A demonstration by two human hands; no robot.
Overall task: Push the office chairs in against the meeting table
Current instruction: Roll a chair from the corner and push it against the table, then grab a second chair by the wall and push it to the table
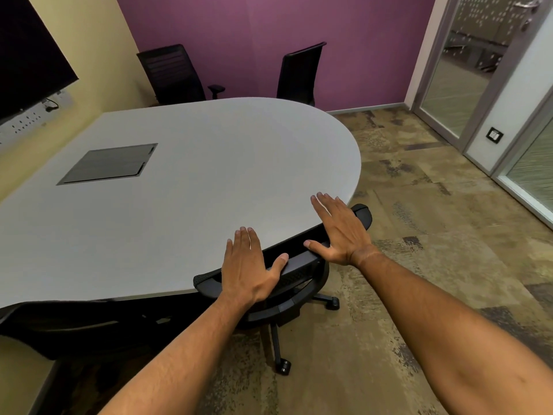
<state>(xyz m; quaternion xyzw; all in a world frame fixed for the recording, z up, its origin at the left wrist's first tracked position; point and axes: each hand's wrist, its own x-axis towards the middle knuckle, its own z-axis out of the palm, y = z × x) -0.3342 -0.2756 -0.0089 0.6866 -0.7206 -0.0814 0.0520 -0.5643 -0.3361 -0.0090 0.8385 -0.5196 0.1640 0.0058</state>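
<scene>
A black office chair (299,265) stands at the near rounded end of the grey meeting table (209,163), its backrest top against the table edge and its seat hidden under the top. My left hand (250,265) lies flat on the backrest top, fingers spread, thumb along the rim. My right hand (339,227) rests flat on the right part of the same backrest, fingers reaching over the table edge. Neither hand curls around anything. Two more black chairs, one on the left (175,74) and one on the right (300,73), stand at the far side by the purple wall.
Another black chair (74,324) sits under the table edge at lower left. A cable hatch (109,163) is set in the tabletop. A dark screen (27,58) hangs on the left wall. Glass doors (466,79) are on the right, with open carpet (434,235) before them.
</scene>
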